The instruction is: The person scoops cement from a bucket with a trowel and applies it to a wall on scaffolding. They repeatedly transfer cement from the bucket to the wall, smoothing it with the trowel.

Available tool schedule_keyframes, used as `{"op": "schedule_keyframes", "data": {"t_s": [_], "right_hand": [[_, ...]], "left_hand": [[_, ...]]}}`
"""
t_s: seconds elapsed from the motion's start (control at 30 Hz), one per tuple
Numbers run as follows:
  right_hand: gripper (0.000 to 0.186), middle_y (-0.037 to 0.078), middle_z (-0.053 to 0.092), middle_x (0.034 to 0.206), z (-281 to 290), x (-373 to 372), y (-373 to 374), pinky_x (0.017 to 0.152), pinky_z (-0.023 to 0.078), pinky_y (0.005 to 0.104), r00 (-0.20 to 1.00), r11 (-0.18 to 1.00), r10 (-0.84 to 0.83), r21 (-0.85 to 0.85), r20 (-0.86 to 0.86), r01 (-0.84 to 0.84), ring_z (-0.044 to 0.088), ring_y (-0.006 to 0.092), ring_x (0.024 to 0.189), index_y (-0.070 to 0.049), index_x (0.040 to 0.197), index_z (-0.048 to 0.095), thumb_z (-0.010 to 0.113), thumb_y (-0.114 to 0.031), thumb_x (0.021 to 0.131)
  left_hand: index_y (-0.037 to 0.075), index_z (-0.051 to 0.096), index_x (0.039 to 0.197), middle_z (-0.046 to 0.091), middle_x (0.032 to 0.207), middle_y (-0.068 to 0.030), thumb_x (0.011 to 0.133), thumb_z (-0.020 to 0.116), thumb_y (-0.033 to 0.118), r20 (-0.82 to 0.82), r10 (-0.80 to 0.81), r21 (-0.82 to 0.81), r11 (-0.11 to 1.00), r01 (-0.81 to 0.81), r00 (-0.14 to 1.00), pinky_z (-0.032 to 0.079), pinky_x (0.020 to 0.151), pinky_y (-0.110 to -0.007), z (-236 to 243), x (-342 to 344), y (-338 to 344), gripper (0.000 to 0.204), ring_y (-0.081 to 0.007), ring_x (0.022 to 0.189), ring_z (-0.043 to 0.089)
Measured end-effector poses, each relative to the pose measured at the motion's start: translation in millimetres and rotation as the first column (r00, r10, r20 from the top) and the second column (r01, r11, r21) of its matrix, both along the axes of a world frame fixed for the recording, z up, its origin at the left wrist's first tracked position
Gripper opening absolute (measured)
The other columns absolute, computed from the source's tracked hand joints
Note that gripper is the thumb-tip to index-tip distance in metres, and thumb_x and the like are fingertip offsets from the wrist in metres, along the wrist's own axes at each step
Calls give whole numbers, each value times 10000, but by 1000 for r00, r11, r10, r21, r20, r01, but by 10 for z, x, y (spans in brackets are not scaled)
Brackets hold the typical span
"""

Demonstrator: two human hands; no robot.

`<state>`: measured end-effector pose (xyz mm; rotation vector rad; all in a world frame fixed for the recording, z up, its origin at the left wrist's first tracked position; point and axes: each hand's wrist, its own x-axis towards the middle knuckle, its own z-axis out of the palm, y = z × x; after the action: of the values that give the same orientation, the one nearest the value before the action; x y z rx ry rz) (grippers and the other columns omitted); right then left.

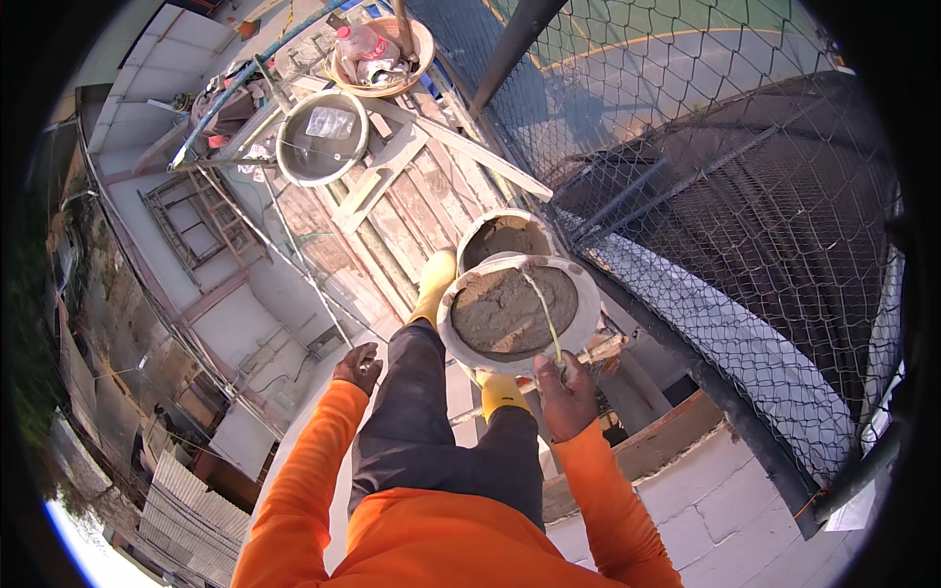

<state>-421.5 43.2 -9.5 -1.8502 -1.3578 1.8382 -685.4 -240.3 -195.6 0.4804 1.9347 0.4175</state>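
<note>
My right hand (567, 397) is closed on the thin, pale handle (546, 312) of a bucket, which arches over the mortar inside. That light-coloured bucket (586, 328) is filled with grey wet mortar (512, 312). Its far rim overlaps a second bucket (469, 227), which also has mortar (508, 235) in it. Beside my left thigh hangs my left hand (359, 368), fingers loosely bent and apart, with nothing visible in it. How far the held bucket is off the boards cannot be told.
My yellow boots stand on a plank platform (431, 186). Farther off are a round tub (284, 147) with a clear bag in it and a basin (431, 49) holding a plastic bottle. A loose board (490, 162) lies across the planks. Chain-link fence (706, 176) borders the right; left is a drop.
</note>
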Motion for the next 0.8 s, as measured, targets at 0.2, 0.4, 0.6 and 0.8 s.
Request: {"op": "schedule_keyframes", "data": {"t_s": [0.2,0.4,0.6,0.8], "right_hand": [[347,80,631,806,-755,-782,409,719,471,343,978,984,168,83,-125,-159,548,149,770,24,995,636,674,-321,1000],[754,315,680,1212,-2153,-1975,954,1014,493,421,938,940,285,133,197,-314,667,392,1137,103,1351,578,675,-512,926],[777,299,533,1456,-3164,-2738,1159,1146,405,433,872,937,346,-84,348,-338,512,413,1362,45,1426,532,553,-576,960],[870,340,566,1393,-3740,-2478,1006,1100,453,426,928,975,218,-37,304,-217,550,451,1318,92,1456,471,670,-557,911]], "left_hand": [[53,651,1285,747,1124,-174,899,734,248,-178,57,-181,979,-90,982,569,950,-396,92,-511,-966,440,-287,1036,732],[33,646,1279,745,1112,-198,904,696,232,-282,194,-259,928,-269,940,572,950,-415,528,-795,-2162,427,-307,1031,732],[27,697,1211,750,964,-127,874,703,260,-388,396,-386,750,-537,832,576,867,-372,1032,-171,-2910,410,-225,938,719],[58,682,1253,766,1067,-149,855,722,246,-185,188,-675,689,-264,965,594,906,-417,-71,28,-2299,442,-296,980,742]]}}
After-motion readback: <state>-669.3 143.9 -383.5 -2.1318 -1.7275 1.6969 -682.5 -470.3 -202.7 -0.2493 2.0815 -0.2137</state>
